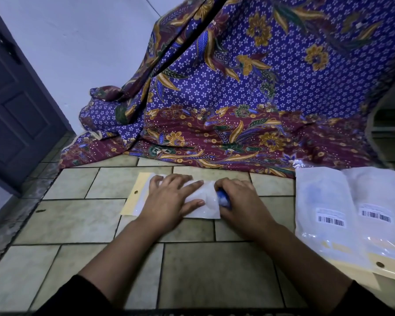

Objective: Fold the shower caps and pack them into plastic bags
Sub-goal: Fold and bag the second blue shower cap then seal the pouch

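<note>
A clear plastic bag [137,197] with a cream header strip and a punched hole lies flat on the tiled floor. My left hand [169,199] presses flat on the bag with straight fingers. At the bag's right end my right hand [237,201] grips a folded blue shower cap [222,199] at the bag's mouth. Most of the cap is hidden under my fingers, and pale folds of it show through the bag by my left fingertips.
A pile of packed plastic bags [351,213] with barcode labels lies on the floor to the right. A patterned purple and maroon cloth [226,110] drapes down behind the work spot. A dark door [16,99] stands at the left.
</note>
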